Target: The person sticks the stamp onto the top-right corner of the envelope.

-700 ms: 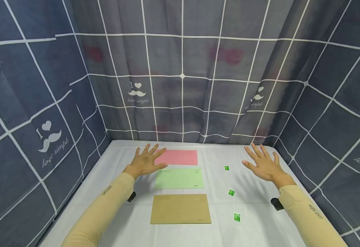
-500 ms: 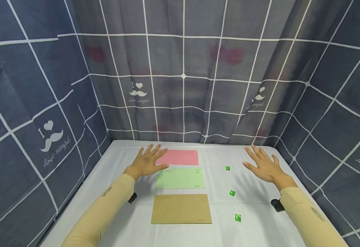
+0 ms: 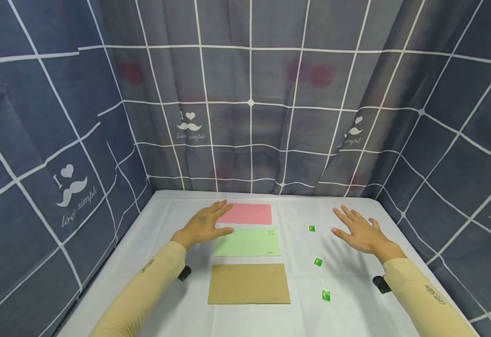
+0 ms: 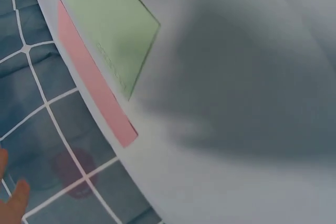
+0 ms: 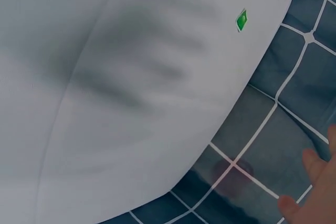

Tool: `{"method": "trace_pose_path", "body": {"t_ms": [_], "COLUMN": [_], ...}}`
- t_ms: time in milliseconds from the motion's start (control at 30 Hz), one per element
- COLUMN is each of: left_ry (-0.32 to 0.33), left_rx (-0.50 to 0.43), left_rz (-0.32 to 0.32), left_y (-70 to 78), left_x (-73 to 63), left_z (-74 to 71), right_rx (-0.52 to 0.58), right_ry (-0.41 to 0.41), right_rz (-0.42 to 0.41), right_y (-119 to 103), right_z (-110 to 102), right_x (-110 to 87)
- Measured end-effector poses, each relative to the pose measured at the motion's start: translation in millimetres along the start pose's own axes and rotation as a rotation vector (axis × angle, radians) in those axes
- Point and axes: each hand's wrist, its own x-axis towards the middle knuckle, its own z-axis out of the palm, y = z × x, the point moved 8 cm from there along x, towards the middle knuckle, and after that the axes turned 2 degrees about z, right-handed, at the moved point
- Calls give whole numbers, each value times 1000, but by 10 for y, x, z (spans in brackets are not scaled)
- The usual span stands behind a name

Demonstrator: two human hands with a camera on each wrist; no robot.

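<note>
Three envelopes lie in a column on the white table: pink (image 3: 250,214) at the back, green (image 3: 247,243) in the middle, brown (image 3: 249,284) at the front. To their right, three small green stamps form a loose line: a far one (image 3: 311,228), a middle one (image 3: 318,262) and a near one (image 3: 326,295). My left hand (image 3: 203,224) hovers palm down over the left ends of the pink and green envelopes, holding nothing. On the right, my right hand (image 3: 363,232) is held above the table beside the stamps, fingers spread and holding nothing.
A dark checked curtain (image 3: 249,117) encloses the table at the back and both sides. The white tablecloth (image 3: 296,323) runs beneath everything. Hand shadows fall on it in both wrist views.
Both hands have tilted a little, and the left hand's fingers have drawn closer together. The right fingertips sit slightly lower in view. Envelopes and stamps stay in place.
</note>
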Motion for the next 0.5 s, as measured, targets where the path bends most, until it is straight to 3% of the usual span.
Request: {"method": "trace_pose_path", "body": {"t_ms": [167,500], "left_ry": [-5,33], "left_rx": [-161,-254], "left_rz": [-34,-99], "left_y": [23,-34], "left_x": [-29,-64], "left_z": [79,86], "right_rx": [0,-12], "right_ry": [-14,-13], "right_rz": [-6,-14], "right_y": [-16,-88], "right_z": [76,171], "right_x": [0,52]}}
